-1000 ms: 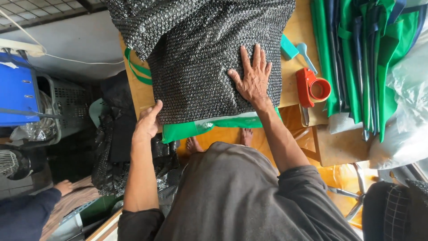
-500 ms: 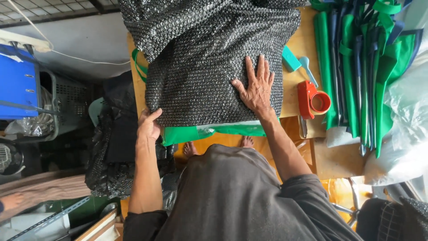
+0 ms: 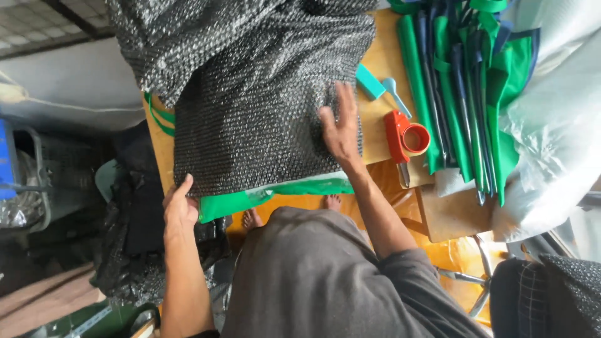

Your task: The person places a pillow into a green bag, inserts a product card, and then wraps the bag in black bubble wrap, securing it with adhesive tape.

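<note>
Grey cloth of the person's shirt [image 3: 325, 275] fills the near edge of the view, with two bare feet [image 3: 291, 211] showing on the orange floor just beyond it. From there both arms reach out to a sheet of black bubble wrap [image 3: 250, 106] spread over the wooden worktop [image 3: 382, 69].

The left hand [image 3: 180, 205] sits at the sheet's near left corner, its fingers curled over the edge and pinching it, which seems to keep that corner taut and in place. The right hand [image 3: 341, 128] lies flat on top near the right edge, fingers spread and released, palm pressing down; this looks like smoothing or pinning the sheet so it stays put against whatever lies under it.

A strip of green fabric [image 3: 275, 191] pokes out from beneath the near edge of the wrap, so the sheet covers most of a green item lying on the worktop. The wrap itself is dark, glossy and pebbled with small bubbles that catch the light. Its near part lies fairly flat, while farther off it bunches into loose, heaped folds at the top of the view.

Just right of the right hand rest a red tape dispenser [image 3: 405, 139], a teal block [image 3: 370, 82] and a small pale blue tool [image 3: 395, 95]. Beyond them lies a stack of folded green and blue fabric pieces [image 3: 463, 94], and at the far right, clear plastic sheeting [image 3: 551, 156].
</note>
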